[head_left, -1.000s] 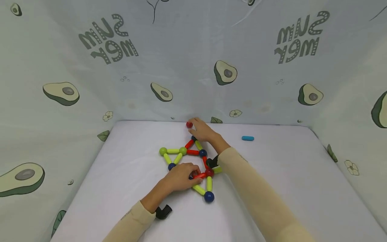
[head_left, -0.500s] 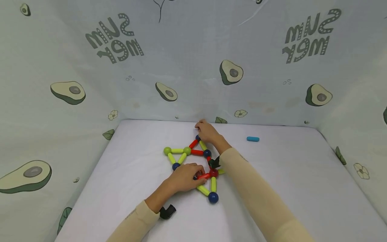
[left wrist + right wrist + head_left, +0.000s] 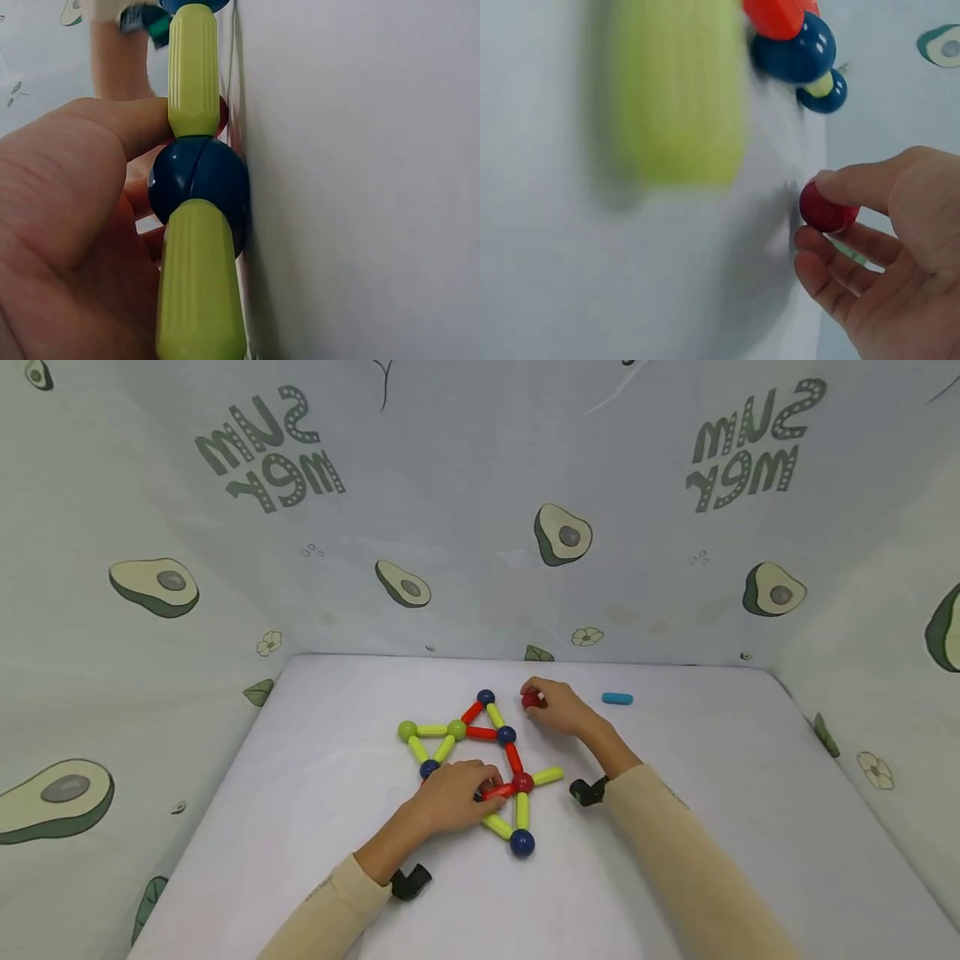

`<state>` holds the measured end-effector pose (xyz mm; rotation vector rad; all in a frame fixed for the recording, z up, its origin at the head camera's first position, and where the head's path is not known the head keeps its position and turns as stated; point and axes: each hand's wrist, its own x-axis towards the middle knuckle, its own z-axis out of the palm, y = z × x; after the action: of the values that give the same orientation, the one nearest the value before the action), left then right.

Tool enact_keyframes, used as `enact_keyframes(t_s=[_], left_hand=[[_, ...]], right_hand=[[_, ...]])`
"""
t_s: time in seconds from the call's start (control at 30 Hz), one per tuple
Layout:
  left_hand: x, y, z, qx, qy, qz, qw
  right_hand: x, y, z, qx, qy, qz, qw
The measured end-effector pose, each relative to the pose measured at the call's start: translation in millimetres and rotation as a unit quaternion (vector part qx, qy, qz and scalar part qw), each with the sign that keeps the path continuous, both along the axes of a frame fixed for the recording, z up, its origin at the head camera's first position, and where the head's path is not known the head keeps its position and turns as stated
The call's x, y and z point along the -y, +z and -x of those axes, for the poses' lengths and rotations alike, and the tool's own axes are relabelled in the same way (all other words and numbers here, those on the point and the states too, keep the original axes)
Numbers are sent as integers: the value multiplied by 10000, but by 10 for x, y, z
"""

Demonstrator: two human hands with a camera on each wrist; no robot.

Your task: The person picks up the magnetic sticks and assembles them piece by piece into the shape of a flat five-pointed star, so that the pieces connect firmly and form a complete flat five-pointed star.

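Note:
A flat figure of yellow-green and red sticks joined by blue, green and red balls (image 3: 480, 735) lies mid-table. My left hand (image 3: 482, 788) rests on its near part. The fingers curl round a blue ball (image 3: 199, 191) between two yellow-green sticks (image 3: 193, 71), and the thumb presses the joint. My right hand (image 3: 538, 696) is just right of the figure's far blue ball (image 3: 486, 697). It pinches a loose red ball (image 3: 532, 700) between thumb and fingers, close to the table. The right wrist view shows this red ball (image 3: 827, 208) clear of the figure.
A light blue stick (image 3: 617, 698) lies alone at the back right. A yellow-green stick (image 3: 548, 774) juts right from a red ball (image 3: 522, 782). Fabric walls printed with avocados enclose the white table (image 3: 735, 793) on three sides.
My right hand carried the red ball from behind the figure's far tip to its right side and slightly nearer. The left hand stayed on the figure.

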<state>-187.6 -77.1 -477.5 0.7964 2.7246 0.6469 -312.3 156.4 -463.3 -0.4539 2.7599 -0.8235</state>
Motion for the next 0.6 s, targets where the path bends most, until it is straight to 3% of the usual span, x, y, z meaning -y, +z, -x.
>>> enact_keyframes(t_s=[0.2, 0.37, 0.6], left_hand=[[-43, 10, -5, 335, 145, -519, 9980], [-76, 10, -21, 376, 155, -642, 9971], [-125, 0, -26, 425, 190, -684, 9966]], right_hand=[[-437, -43, -472, -52, -72, 195, 9998], [-674, -82, -834, -109, -256, 426, 9987], [-741, -129, -1129, -284, -298, 695, 9967]])
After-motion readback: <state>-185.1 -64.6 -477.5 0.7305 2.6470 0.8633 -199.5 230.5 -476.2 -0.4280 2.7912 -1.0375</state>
